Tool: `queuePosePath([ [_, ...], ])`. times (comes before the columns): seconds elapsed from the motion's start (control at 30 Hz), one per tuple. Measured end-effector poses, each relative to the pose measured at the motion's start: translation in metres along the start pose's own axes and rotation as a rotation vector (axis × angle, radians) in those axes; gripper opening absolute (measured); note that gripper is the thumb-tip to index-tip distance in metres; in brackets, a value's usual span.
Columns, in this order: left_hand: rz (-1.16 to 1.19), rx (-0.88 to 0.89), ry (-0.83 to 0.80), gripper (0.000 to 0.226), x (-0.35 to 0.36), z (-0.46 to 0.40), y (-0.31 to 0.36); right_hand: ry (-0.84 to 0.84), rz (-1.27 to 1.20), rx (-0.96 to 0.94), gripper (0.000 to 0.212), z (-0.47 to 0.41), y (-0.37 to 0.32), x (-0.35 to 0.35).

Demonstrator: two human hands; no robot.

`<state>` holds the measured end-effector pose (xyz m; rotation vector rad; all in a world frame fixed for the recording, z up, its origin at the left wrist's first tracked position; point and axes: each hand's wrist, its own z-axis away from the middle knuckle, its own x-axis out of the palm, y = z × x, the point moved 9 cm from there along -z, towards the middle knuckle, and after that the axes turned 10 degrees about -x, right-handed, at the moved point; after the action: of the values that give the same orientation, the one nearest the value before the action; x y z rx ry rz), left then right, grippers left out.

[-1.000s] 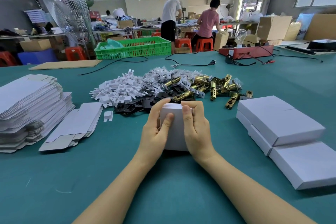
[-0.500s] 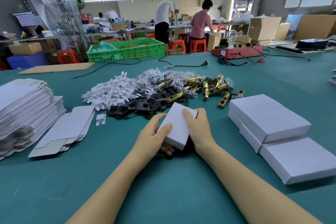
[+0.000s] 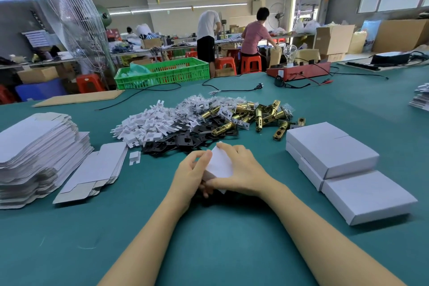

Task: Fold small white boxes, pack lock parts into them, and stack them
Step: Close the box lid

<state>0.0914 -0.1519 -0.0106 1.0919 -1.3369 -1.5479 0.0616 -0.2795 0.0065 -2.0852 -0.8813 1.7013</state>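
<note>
Head view: both hands met on one small white box [image 3: 219, 162], tilted on a corner above the table [image 3: 232, 251].
Left hand [image 3: 191, 175]: fingers curled around the box's left edge.
Right hand [image 3: 241, 169]: draped over the box, thumb pinching its near edge.
Risk: a flap might have sprung open, or the box slipped, since the grip looked light.
Risk to stack: finished boxes [image 3: 329, 148] right of the hands could have been knocked.
</note>
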Motion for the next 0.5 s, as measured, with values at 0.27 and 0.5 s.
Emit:
queuePosePath([
  [0.27, 0.143, -0.1, 0.076, 0.073, -0.005, 0.002, -0.002, 0.051, 0.084, 0.127, 0.092, 0.015, -0.013, -0.016],
  [0.5, 0.233, -0.131, 0.124, 0.067, -0.009, -0.004, -0.007, 0.023, 0.28, 0.133, 0.084, 0.044, -0.053, -0.074],
])
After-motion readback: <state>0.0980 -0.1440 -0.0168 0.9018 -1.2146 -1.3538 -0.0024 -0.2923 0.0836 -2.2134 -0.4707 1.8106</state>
